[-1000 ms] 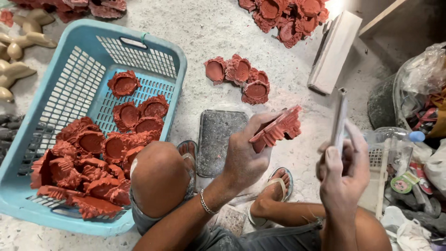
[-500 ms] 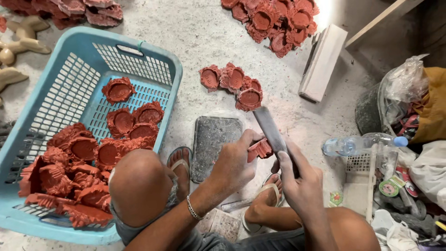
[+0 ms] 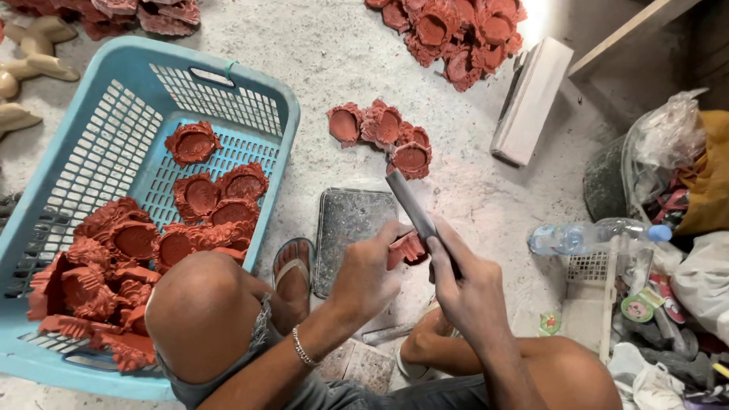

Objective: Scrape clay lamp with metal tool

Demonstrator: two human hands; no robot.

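My left hand (image 3: 367,269) grips a red clay lamp piece (image 3: 406,247) with a scalloped edge, held low over my feet. My right hand (image 3: 465,282) holds a flat grey metal file (image 3: 410,203), its blade laid against the piece and pointing up and away from me. Right behind the hands a dark grey stone slab (image 3: 348,226) lies on the floor. I sit on the ground with my knees up on both sides.
A light blue plastic basket (image 3: 250,99) at left holds several red clay pieces. More lie in a small group (image 3: 380,129) and a pile (image 3: 456,34) on the dusty floor. A white block (image 3: 531,99), a plastic bottle (image 3: 577,237) and bags (image 3: 676,152) sit right.
My hands came down and together. The clay piece dropped from chest height to just above my feet, and the file swung from upright at the right to lying against the piece.
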